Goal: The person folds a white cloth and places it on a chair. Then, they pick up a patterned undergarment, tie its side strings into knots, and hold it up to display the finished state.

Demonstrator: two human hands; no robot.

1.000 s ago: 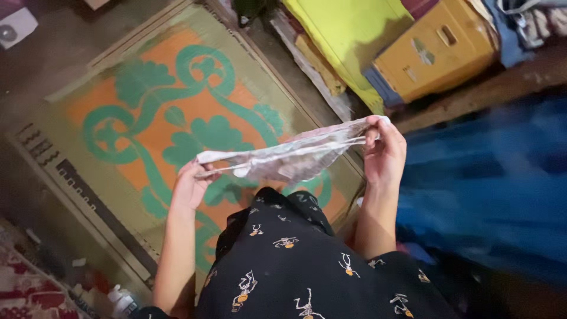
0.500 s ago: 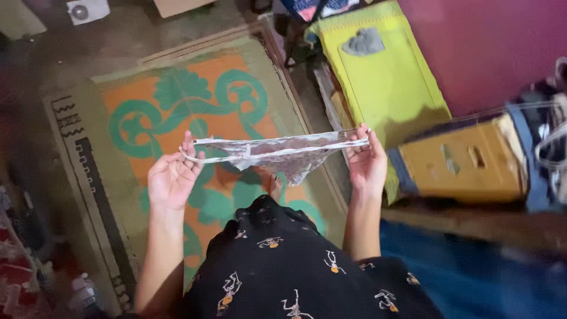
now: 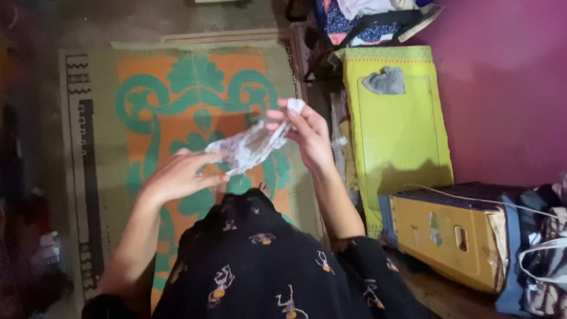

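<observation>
while both hands pinched small pale garment [image 3: 251, 146] — left hand [image 3: 180, 175] low, right hand [image 3: 304, 133] high — patterned mat [image 3: 195, 88] lay beneath.

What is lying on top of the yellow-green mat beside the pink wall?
A small grey crumpled cloth lies near the far end of the yellow-green mat. A yellow box covers its near corner, so whatever lies under there cannot be seen.

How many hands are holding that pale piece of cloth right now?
2. The left hand takes the lower end of the pale cloth over the patterned mat; the right hand pinches its upper end, nearer the yellow mat. No other hands show.
</observation>
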